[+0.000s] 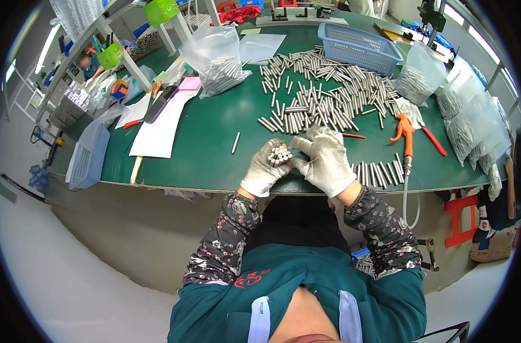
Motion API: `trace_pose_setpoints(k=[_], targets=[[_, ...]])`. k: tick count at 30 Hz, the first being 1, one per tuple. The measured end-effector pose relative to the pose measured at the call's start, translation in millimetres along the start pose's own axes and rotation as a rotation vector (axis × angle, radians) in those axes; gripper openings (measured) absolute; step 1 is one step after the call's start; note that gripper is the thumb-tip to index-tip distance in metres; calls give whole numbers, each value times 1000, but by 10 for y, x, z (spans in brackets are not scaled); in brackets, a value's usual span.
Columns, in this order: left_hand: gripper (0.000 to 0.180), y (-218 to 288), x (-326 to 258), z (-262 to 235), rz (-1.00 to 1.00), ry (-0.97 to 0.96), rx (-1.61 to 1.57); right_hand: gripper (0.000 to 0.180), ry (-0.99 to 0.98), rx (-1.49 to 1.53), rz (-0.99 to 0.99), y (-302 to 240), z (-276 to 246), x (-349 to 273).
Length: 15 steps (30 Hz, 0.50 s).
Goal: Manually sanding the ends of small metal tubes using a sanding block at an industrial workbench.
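Your gloved left hand (264,170) and right hand (327,160) hover at the near edge of the green worktop (209,137), both grips pinching one bundle of metal rods (279,154) between them. Bare cloth lies left of your hands. A loose rod pile (323,94) spreads beyond, a blue basket (359,46) at the far side.

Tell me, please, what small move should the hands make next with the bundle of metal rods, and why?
Probably the right hand should tap the rod ends level. The left hand grips the bundle of rods with its ends facing up and looking uneven, and the right hand's fingers already rest beside them.
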<state>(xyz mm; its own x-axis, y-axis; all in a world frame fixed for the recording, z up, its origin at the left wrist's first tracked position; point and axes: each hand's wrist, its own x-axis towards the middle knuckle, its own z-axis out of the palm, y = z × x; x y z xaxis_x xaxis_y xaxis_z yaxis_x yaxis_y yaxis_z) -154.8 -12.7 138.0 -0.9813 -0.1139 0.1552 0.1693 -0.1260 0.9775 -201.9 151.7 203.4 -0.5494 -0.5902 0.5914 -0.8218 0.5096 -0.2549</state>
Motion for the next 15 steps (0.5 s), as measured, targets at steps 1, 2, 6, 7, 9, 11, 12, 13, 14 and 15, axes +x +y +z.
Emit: trace_pose_setpoints(k=[1, 2, 6, 7, 9, 11, 12, 13, 14, 15], targets=[[58, -10, -7, -18, -1, -1, 3, 22, -19, 58, 14, -19, 35, -15], [59, -20, 0, -29, -40, 9, -11, 19, -37, 113, 25, -24, 65, -14], [61, -71, 14, -51, 4, 29, 2, 15, -16, 154, 42, -52, 89, 9], [61, -78, 9, -51, 4, 29, 2, 15, -16, 154, 42, -59, 91, 8], [60, -63, 4, -28, -2, 47, -32, 15, -8, 154, 51, -64, 95, 3], [57, -24, 43, -47, -30, 8, 56, 14, -32, 124, 70, -79, 101, 13], [55, -7, 62, -56, -57, -30, 144, 14, -56, 95, 86, -86, 106, 19], [55, -1, 69, -53, -61, -29, 143, 14, -58, 97, 88, -85, 126, 22], [52, 0, 73, -48, -43, -20, 161, 14, -66, 94, 94, -77, 160, 26], [50, 4, 75, -43, -26, -10, 179, 14, -73, 92, 99, -72, 181, 32]])
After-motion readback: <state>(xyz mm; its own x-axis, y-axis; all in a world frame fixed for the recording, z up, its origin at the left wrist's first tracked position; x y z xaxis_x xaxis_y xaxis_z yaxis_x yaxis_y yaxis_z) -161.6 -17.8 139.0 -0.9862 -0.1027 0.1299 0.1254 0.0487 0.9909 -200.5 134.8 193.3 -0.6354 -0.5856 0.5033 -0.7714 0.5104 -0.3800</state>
